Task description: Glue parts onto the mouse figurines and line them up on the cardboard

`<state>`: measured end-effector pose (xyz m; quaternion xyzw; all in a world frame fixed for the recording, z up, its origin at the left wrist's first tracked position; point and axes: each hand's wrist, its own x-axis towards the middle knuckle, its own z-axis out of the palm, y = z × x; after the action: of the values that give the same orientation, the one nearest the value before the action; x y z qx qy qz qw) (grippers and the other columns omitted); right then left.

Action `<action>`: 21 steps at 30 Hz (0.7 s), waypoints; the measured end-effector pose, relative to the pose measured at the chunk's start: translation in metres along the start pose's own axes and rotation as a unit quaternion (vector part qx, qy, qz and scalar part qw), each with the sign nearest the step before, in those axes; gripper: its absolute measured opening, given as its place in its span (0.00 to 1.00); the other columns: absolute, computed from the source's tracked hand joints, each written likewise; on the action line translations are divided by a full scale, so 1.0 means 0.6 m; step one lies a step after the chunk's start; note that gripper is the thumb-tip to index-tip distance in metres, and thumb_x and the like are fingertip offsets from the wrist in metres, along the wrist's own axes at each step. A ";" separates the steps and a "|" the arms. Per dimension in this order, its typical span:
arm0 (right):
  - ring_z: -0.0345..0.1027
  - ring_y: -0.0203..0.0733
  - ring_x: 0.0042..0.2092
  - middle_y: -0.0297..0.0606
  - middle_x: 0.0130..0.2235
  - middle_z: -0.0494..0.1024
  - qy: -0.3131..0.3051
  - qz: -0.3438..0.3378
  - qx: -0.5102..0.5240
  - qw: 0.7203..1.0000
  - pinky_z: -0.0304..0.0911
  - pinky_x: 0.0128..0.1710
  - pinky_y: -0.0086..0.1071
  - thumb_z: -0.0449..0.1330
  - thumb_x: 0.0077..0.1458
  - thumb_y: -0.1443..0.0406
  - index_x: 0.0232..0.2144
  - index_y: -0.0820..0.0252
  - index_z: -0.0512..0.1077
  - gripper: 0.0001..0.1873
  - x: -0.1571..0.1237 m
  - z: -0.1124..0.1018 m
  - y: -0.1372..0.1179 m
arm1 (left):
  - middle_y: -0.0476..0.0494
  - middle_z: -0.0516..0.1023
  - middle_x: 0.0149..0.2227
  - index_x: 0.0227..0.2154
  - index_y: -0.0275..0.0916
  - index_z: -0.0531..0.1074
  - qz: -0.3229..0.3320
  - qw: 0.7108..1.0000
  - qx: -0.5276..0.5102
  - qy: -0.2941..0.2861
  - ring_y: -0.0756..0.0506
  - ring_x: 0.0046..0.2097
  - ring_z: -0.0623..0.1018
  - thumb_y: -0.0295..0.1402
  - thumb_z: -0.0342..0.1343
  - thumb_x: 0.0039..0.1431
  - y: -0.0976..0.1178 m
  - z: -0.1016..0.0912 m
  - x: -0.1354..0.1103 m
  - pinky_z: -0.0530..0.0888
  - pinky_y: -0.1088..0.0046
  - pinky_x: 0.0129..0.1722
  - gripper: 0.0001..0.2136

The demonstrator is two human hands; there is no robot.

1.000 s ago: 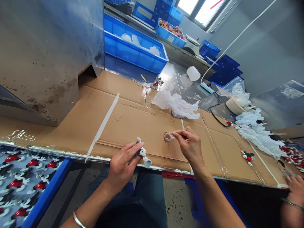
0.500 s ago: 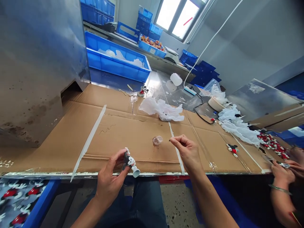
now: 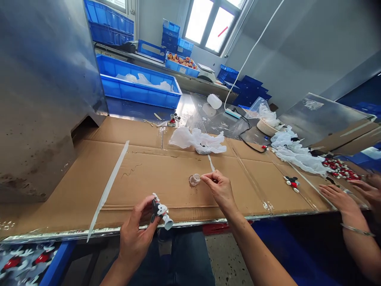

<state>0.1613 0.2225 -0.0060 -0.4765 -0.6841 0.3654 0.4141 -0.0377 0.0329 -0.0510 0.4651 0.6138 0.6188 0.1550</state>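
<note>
Cardboard (image 3: pixel 133 174) is covering the bench (image 3: pixel 89 234). L hand (image 3: pixel 135 234) is gripping a little mouse toy (image 3: pixel 160 209) w/ curled fingers by the near edge, tipped so its front shows. R hand (image 3: pixel 218 188) is pinching fingertips shut, can't tell on what, right at the tiny clear cup (image 3: pixel 194 179).

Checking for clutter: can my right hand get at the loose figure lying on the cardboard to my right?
Probably yes: only bare cardboard lies between the right hand and the loose figure, though a co-worker's hand lies close beyond it.
</note>
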 end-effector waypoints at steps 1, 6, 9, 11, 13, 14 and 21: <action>0.61 0.43 0.30 0.36 0.25 0.71 0.003 0.001 0.000 1.000 0.57 0.33 0.36 0.67 0.48 0.47 0.22 0.58 0.79 0.20 -0.001 -0.001 0.000 | 0.45 0.83 0.46 0.54 0.46 0.71 -0.003 1.000 -0.004 -0.003 0.46 0.44 0.85 0.28 0.63 0.59 0.000 0.000 0.000 0.82 0.73 0.48 0.20; 0.61 0.43 0.30 0.35 0.26 0.69 0.033 0.016 0.008 0.999 0.56 0.33 0.36 0.68 0.47 0.47 0.22 0.59 0.79 0.21 -0.006 -0.019 -0.001 | 0.48 0.83 0.45 0.53 0.48 0.71 -0.015 0.999 -0.032 -0.008 0.47 0.44 0.85 0.27 0.63 0.59 -0.001 -0.001 -0.002 0.83 0.77 0.45 0.20; 0.62 0.43 0.31 0.35 0.27 0.70 0.039 0.031 0.033 0.998 0.57 0.34 0.35 0.69 0.47 0.46 0.23 0.60 0.78 0.22 -0.015 -0.040 -0.010 | 0.49 0.84 0.44 0.52 0.48 0.72 -0.032 0.998 -0.055 -0.005 0.46 0.43 0.86 0.27 0.64 0.58 -0.001 -0.003 -0.001 0.84 0.77 0.42 0.20; 0.62 0.43 0.32 0.35 0.27 0.69 0.036 0.040 0.060 0.997 0.58 0.34 0.35 0.68 0.48 0.47 0.24 0.60 0.78 0.22 -0.028 -0.052 -0.024 | 0.49 0.85 0.43 0.52 0.47 0.72 -0.043 0.997 -0.066 0.003 0.45 0.42 0.86 0.28 0.64 0.57 0.002 -0.004 0.001 0.84 0.77 0.41 0.19; 0.62 0.42 0.32 0.34 0.27 0.68 0.027 0.047 0.090 0.995 0.58 0.34 0.34 0.69 0.49 0.49 0.24 0.59 0.77 0.20 -0.049 -0.060 -0.046 | 0.48 0.86 0.43 0.51 0.47 0.73 -0.053 0.996 -0.078 0.005 0.45 0.42 0.86 0.29 0.65 0.57 0.011 0.001 -0.001 0.84 0.76 0.41 0.19; 0.61 0.42 0.32 0.33 0.27 0.68 0.019 0.049 0.106 0.993 0.59 0.34 0.34 0.69 0.50 0.50 0.23 0.59 0.77 0.19 -0.063 -0.061 -0.059 | 0.49 0.86 0.43 0.50 0.47 0.73 -0.059 0.995 -0.083 0.012 0.46 0.42 0.86 0.29 0.65 0.57 0.019 0.005 -0.005 0.83 0.77 0.42 0.18; 0.66 0.42 0.35 0.34 0.30 0.71 -0.077 0.053 0.218 0.971 0.62 0.36 0.29 0.68 0.58 0.58 0.26 0.53 0.79 0.10 -0.174 -0.027 -0.140 | 0.50 0.86 0.41 0.47 0.47 0.75 -0.095 0.979 -0.139 0.113 0.46 0.41 0.86 0.37 0.71 0.51 0.084 0.060 -0.072 0.83 0.76 0.43 0.20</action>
<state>0.1680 0.1011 0.0527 -0.3803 -0.5918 0.5630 0.4339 0.0315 0.0120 -0.0291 0.3060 0.5765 0.7291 0.2059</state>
